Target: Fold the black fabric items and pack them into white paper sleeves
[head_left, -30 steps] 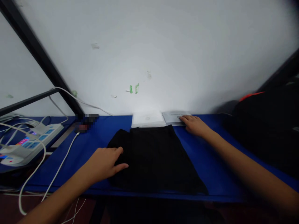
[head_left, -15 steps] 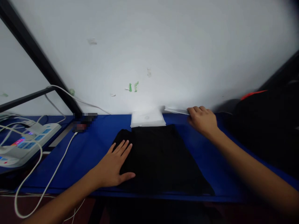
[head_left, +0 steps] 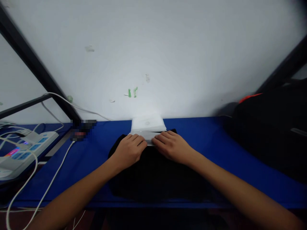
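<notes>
- Centre frame: left hand [head_left: 130,149] and right hand [head_left: 173,148], fingers [head_left: 162,138] gripping the pale packet [head_left: 149,136] at opposite ends.
- Packet looked light, flimsy, probably slippery; edges seemed the best hold.

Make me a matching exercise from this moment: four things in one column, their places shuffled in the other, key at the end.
1. black cloth
2. thin pale item
3. white stack
4. power strip

A. far left of the view, among white cables
B. below the hands, reaching toward the table's near edge
C. between left hand and right hand, held
D. closest to the wall

Pairs: 1-B; 2-C; 3-D; 4-A
</notes>
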`<state>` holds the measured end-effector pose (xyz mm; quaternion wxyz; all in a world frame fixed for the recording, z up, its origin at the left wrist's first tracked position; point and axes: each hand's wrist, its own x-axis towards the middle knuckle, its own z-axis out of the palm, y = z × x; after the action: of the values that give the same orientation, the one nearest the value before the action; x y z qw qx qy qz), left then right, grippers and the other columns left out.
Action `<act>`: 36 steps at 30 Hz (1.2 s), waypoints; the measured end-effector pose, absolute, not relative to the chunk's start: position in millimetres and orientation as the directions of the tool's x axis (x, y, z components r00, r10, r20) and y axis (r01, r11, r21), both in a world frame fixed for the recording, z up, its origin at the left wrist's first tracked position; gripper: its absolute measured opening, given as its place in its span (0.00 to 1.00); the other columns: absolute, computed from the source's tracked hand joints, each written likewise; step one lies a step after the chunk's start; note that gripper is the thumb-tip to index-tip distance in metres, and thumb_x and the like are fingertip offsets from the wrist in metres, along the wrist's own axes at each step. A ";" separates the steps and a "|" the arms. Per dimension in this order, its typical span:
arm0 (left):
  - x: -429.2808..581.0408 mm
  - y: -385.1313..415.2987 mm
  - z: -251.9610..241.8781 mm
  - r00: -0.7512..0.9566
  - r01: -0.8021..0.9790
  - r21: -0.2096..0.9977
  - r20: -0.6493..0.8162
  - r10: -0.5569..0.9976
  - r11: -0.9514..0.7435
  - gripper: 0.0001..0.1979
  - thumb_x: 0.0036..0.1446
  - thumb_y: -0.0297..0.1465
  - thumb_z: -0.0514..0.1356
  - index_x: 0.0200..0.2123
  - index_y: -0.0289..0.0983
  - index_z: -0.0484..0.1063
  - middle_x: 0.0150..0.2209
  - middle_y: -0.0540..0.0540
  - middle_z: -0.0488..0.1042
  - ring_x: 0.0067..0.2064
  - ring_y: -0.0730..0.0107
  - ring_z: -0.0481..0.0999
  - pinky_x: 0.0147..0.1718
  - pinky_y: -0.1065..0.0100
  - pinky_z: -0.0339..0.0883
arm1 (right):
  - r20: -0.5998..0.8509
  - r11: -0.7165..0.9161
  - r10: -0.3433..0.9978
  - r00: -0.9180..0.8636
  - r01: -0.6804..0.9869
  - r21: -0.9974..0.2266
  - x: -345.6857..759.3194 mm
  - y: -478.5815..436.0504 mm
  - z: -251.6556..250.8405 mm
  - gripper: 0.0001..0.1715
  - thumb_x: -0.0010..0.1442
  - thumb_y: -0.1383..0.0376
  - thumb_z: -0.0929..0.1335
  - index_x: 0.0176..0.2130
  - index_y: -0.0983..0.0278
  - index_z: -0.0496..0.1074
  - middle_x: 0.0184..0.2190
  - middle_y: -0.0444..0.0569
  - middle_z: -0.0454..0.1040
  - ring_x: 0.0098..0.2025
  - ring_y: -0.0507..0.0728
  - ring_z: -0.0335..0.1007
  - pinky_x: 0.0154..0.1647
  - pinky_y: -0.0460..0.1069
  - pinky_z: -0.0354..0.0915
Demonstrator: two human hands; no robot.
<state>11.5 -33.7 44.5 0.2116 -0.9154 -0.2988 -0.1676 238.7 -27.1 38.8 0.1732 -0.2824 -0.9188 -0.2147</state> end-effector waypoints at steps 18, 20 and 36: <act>20.6 -55.0 23.0 0.652 0.432 -0.243 0.749 0.115 -0.868 0.02 0.62 0.24 0.59 0.36 0.35 0.69 0.30 0.48 0.76 0.31 0.69 0.71 0.32 0.66 0.62 | 0.759 0.962 0.211 -0.616 0.270 -0.048 236.1 -54.4 16.5 0.13 0.63 0.76 0.59 0.44 0.68 0.68 0.34 0.53 0.73 0.33 0.54 0.68 0.30 0.48 0.68; 16.2 -50.3 27.8 0.648 0.457 -0.260 0.753 0.117 -0.851 0.02 0.62 0.23 0.58 0.36 0.34 0.69 0.31 0.47 0.76 0.32 0.67 0.72 0.34 0.64 0.64 | 0.768 0.957 0.202 -0.608 0.290 -0.022 240.7 -53.5 19.3 0.14 0.62 0.77 0.59 0.44 0.69 0.68 0.35 0.54 0.73 0.34 0.55 0.67 0.30 0.48 0.68; -29.8 -0.6 45.3 0.586 0.557 -0.133 0.762 0.274 -0.820 0.01 0.63 0.25 0.57 0.37 0.36 0.67 0.31 0.46 0.73 0.34 0.67 0.70 0.34 0.65 0.67 | 0.863 0.845 0.368 -0.345 0.512 -0.155 275.3 -27.6 37.3 0.10 0.63 0.75 0.64 0.41 0.61 0.68 0.32 0.46 0.73 0.33 0.53 0.71 0.33 0.49 0.68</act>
<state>-29.8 -0.6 45.3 0.1820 -0.8718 -0.2383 -0.3875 275.3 -27.6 37.3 0.5049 -0.2692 -0.8170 -0.0713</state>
